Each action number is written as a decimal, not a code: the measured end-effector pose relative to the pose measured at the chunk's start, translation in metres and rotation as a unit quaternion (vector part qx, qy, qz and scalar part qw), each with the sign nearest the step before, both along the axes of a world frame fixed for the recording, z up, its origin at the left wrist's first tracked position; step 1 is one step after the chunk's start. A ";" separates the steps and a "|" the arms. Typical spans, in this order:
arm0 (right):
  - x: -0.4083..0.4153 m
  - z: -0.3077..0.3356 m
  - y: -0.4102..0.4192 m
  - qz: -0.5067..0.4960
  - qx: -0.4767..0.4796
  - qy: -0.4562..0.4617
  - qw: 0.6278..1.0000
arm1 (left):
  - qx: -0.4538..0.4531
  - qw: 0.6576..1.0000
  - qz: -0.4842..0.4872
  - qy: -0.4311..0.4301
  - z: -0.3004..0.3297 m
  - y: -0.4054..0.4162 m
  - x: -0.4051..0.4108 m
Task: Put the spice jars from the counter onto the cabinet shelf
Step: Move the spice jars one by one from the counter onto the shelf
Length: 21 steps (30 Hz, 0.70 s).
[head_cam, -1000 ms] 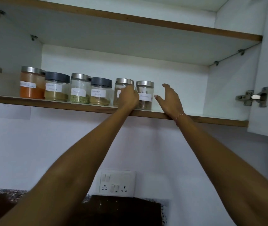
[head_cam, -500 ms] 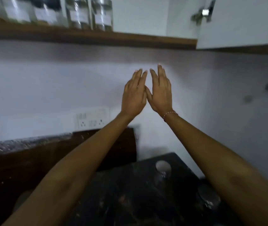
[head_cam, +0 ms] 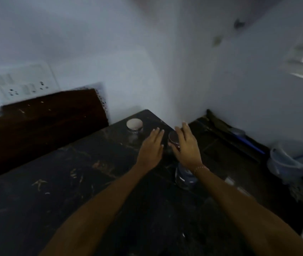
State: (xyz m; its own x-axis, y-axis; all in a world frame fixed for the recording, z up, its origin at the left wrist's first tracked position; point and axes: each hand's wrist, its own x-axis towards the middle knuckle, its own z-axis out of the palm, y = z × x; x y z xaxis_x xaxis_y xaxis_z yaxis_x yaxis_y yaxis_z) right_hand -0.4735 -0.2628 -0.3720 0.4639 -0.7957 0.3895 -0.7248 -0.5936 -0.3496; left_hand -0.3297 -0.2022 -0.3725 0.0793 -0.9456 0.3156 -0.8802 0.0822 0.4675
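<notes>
The view is blurred and looks down at a dark stone counter [head_cam: 63,191]. Three spice jars stand near its far right corner. One with a pale lid [head_cam: 134,127] is at the back. A dark-lidded jar [head_cam: 173,139] stands between my two hands. A third clear jar [head_cam: 184,175] sits under my right wrist, partly hidden. My left hand [head_cam: 152,146] hovers with straight fingers just left of the dark-lidded jar. My right hand [head_cam: 187,145] is spread beside that jar on its right; whether it touches is unclear. The cabinet shelf is out of view.
A white wall with a socket plate [head_cam: 23,84] rises behind a brown backsplash [head_cam: 41,122]. The counter ends at the right, with a dark floor below holding a pale bucket [head_cam: 287,163] and a blue-handled tool [head_cam: 248,143].
The view swung from the shelf of jars down to the counter. Both hands left the shelf, dropped and now flank a jar on the counter.
</notes>
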 end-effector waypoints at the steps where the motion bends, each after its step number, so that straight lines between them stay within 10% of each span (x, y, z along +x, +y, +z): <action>1: -0.017 -0.016 0.011 -0.004 0.024 0.019 1.000 | 0.030 0.999 -0.023 0.008 -0.014 0.002 -0.015; 8: -0.083 -0.073 0.045 -0.036 0.209 0.060 0.975 | 0.244 0.961 -0.115 0.057 -0.072 0.009 -0.077; 17: -0.067 -0.067 0.024 -0.053 0.265 -0.061 0.961 | 0.231 0.945 -0.040 0.229 -0.065 0.009 -0.069; 21: -0.054 -0.043 0.018 0.025 0.366 -0.183 0.912 | 0.215 0.871 -0.004 0.441 -0.048 0.006 -0.039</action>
